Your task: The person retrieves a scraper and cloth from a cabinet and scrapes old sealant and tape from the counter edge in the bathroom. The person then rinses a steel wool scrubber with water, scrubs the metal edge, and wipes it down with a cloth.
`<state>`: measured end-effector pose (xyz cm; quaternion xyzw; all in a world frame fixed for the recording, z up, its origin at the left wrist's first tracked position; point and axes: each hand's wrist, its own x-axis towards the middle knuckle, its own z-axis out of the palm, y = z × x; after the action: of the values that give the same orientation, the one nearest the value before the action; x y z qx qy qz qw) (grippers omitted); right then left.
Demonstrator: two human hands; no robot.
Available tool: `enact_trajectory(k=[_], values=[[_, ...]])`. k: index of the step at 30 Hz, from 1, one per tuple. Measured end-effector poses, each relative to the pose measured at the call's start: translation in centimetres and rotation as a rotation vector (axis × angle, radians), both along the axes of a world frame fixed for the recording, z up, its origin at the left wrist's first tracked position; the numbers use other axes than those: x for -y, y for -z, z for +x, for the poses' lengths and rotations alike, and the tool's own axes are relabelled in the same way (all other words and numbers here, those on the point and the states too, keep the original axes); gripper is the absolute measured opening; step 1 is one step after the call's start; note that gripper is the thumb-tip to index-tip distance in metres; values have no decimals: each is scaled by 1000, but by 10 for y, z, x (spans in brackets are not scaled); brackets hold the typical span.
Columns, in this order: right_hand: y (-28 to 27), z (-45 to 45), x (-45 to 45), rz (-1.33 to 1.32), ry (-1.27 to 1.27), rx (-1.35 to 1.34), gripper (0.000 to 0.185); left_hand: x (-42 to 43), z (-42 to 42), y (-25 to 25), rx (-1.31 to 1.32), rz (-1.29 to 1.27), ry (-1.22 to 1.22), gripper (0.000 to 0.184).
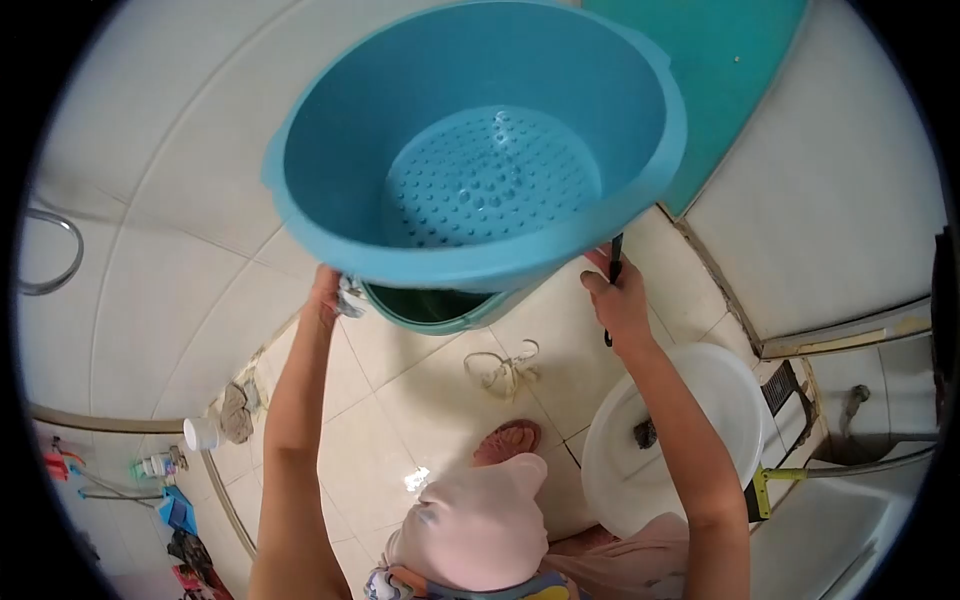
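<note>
A large blue tub (485, 180) with a bumpy bottom fills the upper middle of the head view, tilted towards me. At its near left edge, my left hand (328, 290) is closed, with a crumpled greyish-white piece (350, 297) beside its fingers. Under the right side of the rim, my right hand (618, 305) is closed around a thin black handle (615, 262); some fingers are hidden beneath the tub. A green bucket (430, 318) shows partly below the tub, mostly covered by it. Whether bucket and tub touch cannot be made out.
A round white lid-like piece (680, 490) with a dark lump lies right of my legs. Pale straps (500, 370) lie on the tiled floor (380, 410). A white cup (202, 434) and crumpled cloth (237, 412) sit at left. Walls stand close on both sides.
</note>
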<state>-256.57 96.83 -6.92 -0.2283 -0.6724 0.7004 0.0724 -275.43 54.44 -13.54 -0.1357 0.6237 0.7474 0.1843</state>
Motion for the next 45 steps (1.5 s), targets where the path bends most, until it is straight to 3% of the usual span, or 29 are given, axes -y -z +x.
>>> enact_trajectory(k=[1,3,9,12,14,15,16,17,19,20,21,23,25,28,29,33,36,38,41,42,45], values=[[-3,-3,-2,-72,5,5,55,20,-22,21,-77,30,-25,39],[-11,-6,-7,-166,-13,16,57,18,-43,10,-137,28,-95,38],[-20,-4,-5,-4,-167,75,62,0,-46,-27,-156,27,-307,38],[-5,-8,-6,36,-37,33,63,1,-10,-21,-160,43,-410,38],[10,-13,-7,105,96,11,64,16,33,16,-102,-32,-400,37],[24,-19,-8,141,167,-7,64,70,28,75,-38,-317,-273,31],[48,-28,-6,164,128,-34,64,29,81,78,-87,-106,-172,26],[45,-28,-10,200,66,-44,64,-2,115,80,108,-249,-202,21],[36,-15,-21,267,-51,-34,63,-82,166,56,293,-254,-25,19],[37,-5,-33,227,-43,-131,52,-118,183,55,175,-218,90,22],[36,4,-53,254,-67,-62,47,-162,191,31,212,-225,225,23],[36,46,-91,269,-106,120,38,-224,203,20,-17,-177,498,22],[25,99,-118,489,-75,219,26,-286,212,-10,-169,-145,725,20],[78,193,-127,779,-64,422,26,-347,230,-2,-307,-133,1073,23],[88,217,-115,721,-106,564,25,-365,239,-4,-391,-177,1110,23],[153,260,-51,633,58,493,50,-406,273,-7,-762,-437,1389,25],[165,277,-39,634,-114,587,45,-410,281,3,-1080,-675,1620,26],[180,299,-60,725,-104,548,43,-401,275,15,-1325,-823,1664,29],[169,298,-85,702,390,866,40,-396,270,23,-1404,-799,1492,22],[169,290,-81,747,396,865,42,-396,272,27,-1438,-816,1521,22],[158,278,-73,810,-206,701,43,-399,272,34,-1464,-863,1630,22]])
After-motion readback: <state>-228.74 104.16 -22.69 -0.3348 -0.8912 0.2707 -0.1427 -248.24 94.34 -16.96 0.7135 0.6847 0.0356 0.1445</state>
